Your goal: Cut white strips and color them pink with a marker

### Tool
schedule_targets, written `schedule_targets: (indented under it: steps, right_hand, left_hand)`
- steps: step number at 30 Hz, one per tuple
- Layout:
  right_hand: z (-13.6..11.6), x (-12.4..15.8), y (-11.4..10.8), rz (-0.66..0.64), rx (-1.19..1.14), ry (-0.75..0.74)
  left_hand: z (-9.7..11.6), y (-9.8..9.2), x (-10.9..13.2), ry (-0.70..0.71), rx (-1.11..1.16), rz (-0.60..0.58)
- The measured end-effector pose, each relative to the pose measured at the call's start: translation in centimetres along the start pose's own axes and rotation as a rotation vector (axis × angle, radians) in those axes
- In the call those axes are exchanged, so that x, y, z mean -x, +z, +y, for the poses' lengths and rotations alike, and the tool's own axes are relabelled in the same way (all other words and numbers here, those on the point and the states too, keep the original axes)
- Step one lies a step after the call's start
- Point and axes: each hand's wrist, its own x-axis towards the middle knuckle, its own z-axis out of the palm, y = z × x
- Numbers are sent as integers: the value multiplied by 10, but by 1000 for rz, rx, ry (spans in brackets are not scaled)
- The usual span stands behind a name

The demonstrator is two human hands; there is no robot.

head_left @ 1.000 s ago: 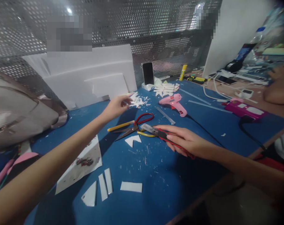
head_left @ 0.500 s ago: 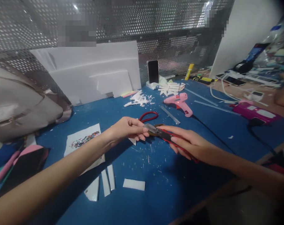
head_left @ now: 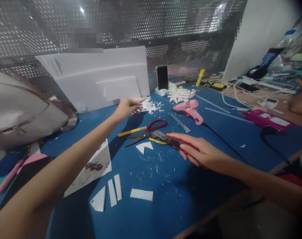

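My left hand (head_left: 129, 108) reaches to the near-left edge of a pile of white scraps (head_left: 149, 105). Its fingers are bent together there, and whatever lies between the tips is too small to make out. A pliers-like tool with red handles (head_left: 177, 142) and a flat grey jaw is gripped in my right hand (head_left: 200, 149), low over the blue table. Just left of the jaw lie open scissors (head_left: 147, 133) with a red loop and a yellow loop. A yellow stick (head_left: 131, 131) rests by the blades, and a notched white piece (head_left: 144, 147) is below them.
White strips (head_left: 112, 192) and a white rectangle (head_left: 141, 194) lie near me. A paper sheet (head_left: 103, 162) bears small bits. Farther right is a pink glue gun (head_left: 189, 109) with its cord. A phone (head_left: 162, 78) stands at the back; a bag (head_left: 23, 103) is left.
My left hand has moved from the tool's jaw, away from me and left, to the white scraps. The scissors' blades are now uncovered. My right hand has stayed nearly still with the tool.
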Motion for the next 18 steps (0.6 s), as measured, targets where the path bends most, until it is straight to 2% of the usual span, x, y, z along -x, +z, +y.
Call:
schedule_targets:
  steps: [3,6,9,13,15,18]
  right_hand:
    - [4,0,0,15,-2,-8]
    - [9,2,1,32,-19,-8]
    - [9,4,2,27,4,12]
    - [5,3,3,-19,39,34]
    - [3,0,4,-30,40,15]
    - [-4,-6,7,-83,41,-17]
  left_hand:
    - [6,0,-9,89,-106,156]
    - [16,3,11,171,-197,170]
    - [29,7,58,201,-250,64]
    - [52,15,141,237,-212,-183]
    - [61,23,179,288,-152,-328]
    - [67,41,219,325,-146,-407]
